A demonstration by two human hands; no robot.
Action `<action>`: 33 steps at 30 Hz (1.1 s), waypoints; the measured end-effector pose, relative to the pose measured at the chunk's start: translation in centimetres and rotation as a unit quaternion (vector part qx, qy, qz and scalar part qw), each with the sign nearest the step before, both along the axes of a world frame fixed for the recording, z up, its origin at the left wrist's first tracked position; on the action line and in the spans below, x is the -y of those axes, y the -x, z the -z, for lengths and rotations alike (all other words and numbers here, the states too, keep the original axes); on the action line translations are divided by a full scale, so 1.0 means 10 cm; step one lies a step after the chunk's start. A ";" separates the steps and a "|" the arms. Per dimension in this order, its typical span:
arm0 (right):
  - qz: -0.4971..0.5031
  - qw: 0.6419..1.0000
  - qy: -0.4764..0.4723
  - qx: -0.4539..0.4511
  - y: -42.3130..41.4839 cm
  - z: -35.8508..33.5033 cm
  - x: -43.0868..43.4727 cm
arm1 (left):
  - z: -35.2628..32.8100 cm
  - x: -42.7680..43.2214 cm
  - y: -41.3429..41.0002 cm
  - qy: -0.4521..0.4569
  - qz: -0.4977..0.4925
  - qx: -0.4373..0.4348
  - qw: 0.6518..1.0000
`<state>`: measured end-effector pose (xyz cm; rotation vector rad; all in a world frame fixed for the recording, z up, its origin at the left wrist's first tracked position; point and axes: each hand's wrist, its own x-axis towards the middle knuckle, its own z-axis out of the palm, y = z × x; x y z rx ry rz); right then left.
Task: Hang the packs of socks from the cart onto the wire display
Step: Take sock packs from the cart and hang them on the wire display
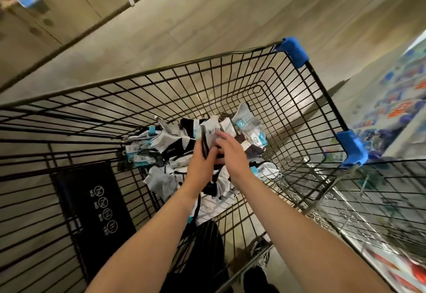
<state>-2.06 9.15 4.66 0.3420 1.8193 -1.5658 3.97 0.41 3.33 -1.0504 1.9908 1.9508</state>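
The black-and-white carded sock pack point(211, 131) is above the heap of sock packs point(161, 145) in the black wire cart point(296, 51). The left hand point(200, 166) grips it. The right hand point(230, 154) touches it, grasp unclear. Best lifted straight up, untangled from the other packs.

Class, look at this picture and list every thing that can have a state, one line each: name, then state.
cart: loaded, sock packs on its floor
pile of sock packs: jumbled in the cart, none hung yet
held pack: raised above the pile, between both hands
left hand: grips the held pack
right hand: fingers on the held pack; grip unclear
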 end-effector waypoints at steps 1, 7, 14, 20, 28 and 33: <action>-0.012 0.999 -0.019 -0.027 -0.01 -0.02 -0.01 | -0.01 0.01 -0.02 0.011 -0.014 0.009 1.000; -0.076 0.990 -0.120 -0.027 -0.12 0.09 -0.01 | -0.05 0.12 -0.24 0.014 -0.059 0.041 0.997; -0.146 0.979 -0.139 0.009 -0.40 0.21 0.21 | 0.00 0.32 -0.53 0.040 -0.112 0.136 0.983; -0.132 0.977 -0.170 0.003 -0.35 0.41 0.39 | 0.19 0.64 -0.81 0.021 -0.213 0.156 0.964; -0.149 0.948 -0.281 -0.006 -0.18 0.91 0.34 | 0.56 0.87 -0.87 0.033 -0.221 0.161 0.961; -0.246 0.901 -0.357 -0.008 -0.21 1.19 0.14 | 0.72 0.80 -0.81 0.029 -0.200 0.161 0.966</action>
